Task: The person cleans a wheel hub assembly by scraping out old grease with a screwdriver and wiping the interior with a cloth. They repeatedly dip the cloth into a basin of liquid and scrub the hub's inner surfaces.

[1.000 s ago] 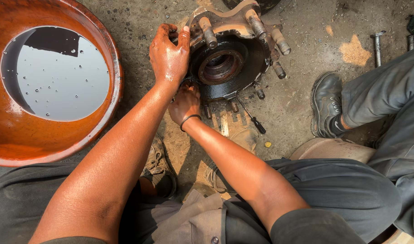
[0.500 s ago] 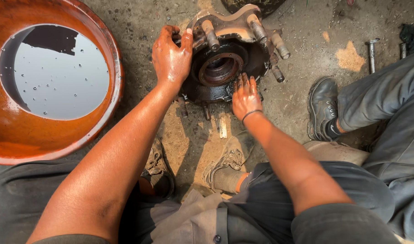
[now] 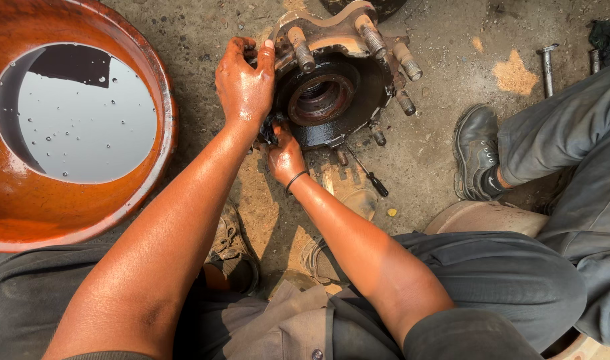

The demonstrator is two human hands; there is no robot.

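Greasy wheel hub held on the ground beside an oil basin

The orange basin (image 3: 78, 220) is set left; the hub's (image 3: 331, 100) left edge is clasped by the left hand (image 3: 245, 83), its lower rim gripped by the right hand (image 3: 285, 155); open ground lies right, before a boot (image 3: 477, 150).

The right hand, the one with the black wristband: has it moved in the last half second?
Yes. The right hand has slid left along the wheel hub's lower edge, from below its centre bore to the lower-left rim, just beneath the left hand.
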